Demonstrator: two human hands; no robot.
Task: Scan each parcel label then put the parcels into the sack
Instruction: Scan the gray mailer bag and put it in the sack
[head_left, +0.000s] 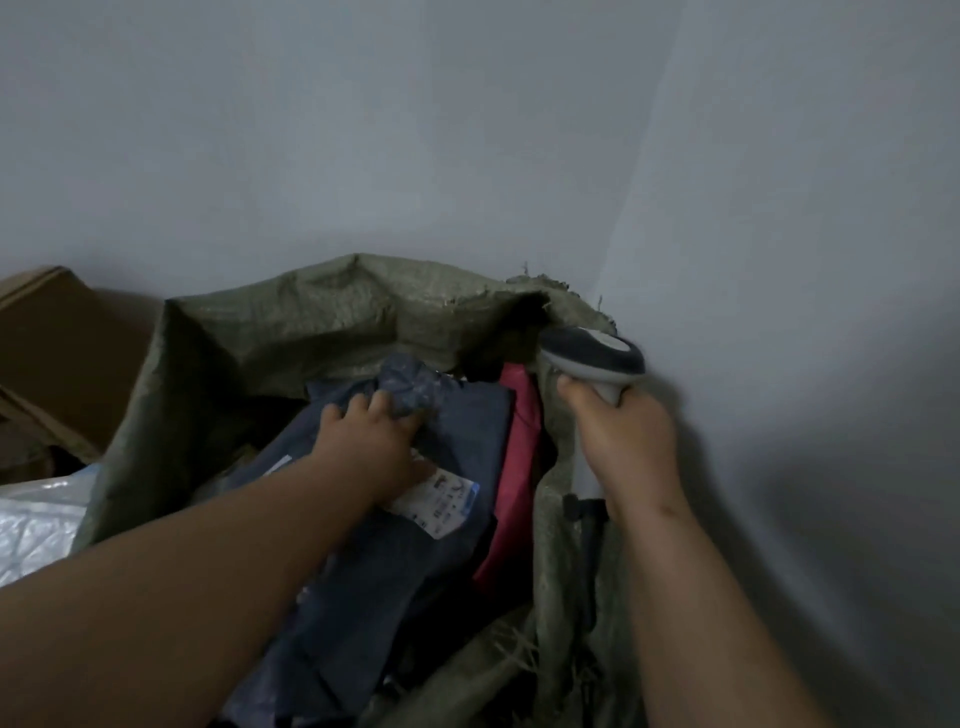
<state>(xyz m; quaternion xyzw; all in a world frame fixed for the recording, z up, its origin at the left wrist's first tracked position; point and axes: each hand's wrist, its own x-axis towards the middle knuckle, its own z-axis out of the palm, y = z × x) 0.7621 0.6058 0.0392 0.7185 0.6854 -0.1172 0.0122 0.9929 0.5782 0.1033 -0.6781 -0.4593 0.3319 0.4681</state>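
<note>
A plain grey wall (467, 130) fills the upper half of the view, meeting a second wall at a corner on the right. Against that corner stands a large green woven sack (291, 322), its frayed mouth open and slumped. To the left of the sack is a brown cardboard box (62, 343), and below that a crinkled sheet of clear plastic (36, 525).

Inside the sack, on top of the pile, lies a dark blue parcel (363, 561) in a soft plastic bag. A red parcel (514, 467) is wedged upright just beside it, against the sack's right wall. A white label (441, 501) sits on the blue parcel, partly covered by the wrist.

The person's left hand (371, 441) reaches into the sack and presses down on the blue parcel, fingers curled into its bunched top end. The right hand (621, 441) is closed around the handle of a grey scanner (592, 356), held at the sack's right rim with its dark head pointing left over the opening.
</note>
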